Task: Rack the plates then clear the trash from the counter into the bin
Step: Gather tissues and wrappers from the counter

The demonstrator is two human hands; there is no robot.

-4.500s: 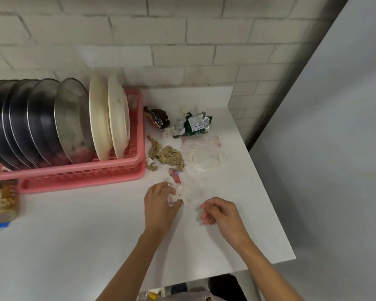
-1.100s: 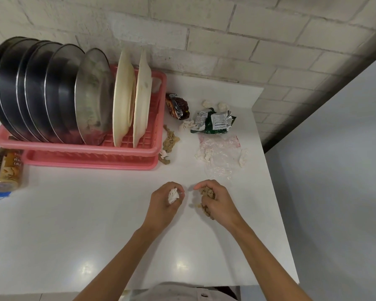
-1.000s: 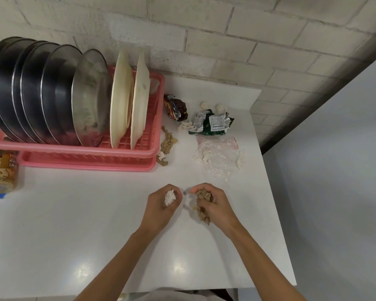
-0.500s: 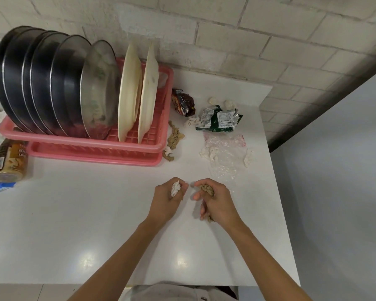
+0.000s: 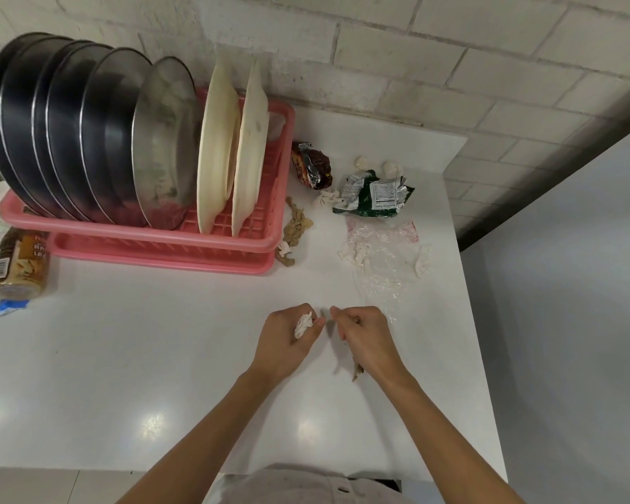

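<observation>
Left hand (image 5: 288, 343) curls round a white paper wad (image 5: 302, 324); right hand (image 5: 366, 340) fists brown scraps (image 5: 357, 374), one strand dangling beneath. Both loaded so one trip carries more, I judge. Beyond my knuckles, plastic bag (image 5: 382, 256) and green wrapper (image 5: 375, 194) wait on counter (image 5: 124, 358). Plates (image 5: 219, 140) stand racked, far up-left.

We see a whitewashed rough brick wall (image 5: 379, 49) along the back, mortar lines plain. A glossy white flat countertop (image 5: 124, 358) butts against it, with its right and near edges free. We count three soft white glare spots (image 5: 153, 425) on the near counter surface. A smooth grey floor (image 5: 568, 321) lies right of the counter. A dark shadowed strip (image 5: 546, 165) runs where wall meets floor. Pale tiles (image 5: 33, 485) show bottom left.
</observation>
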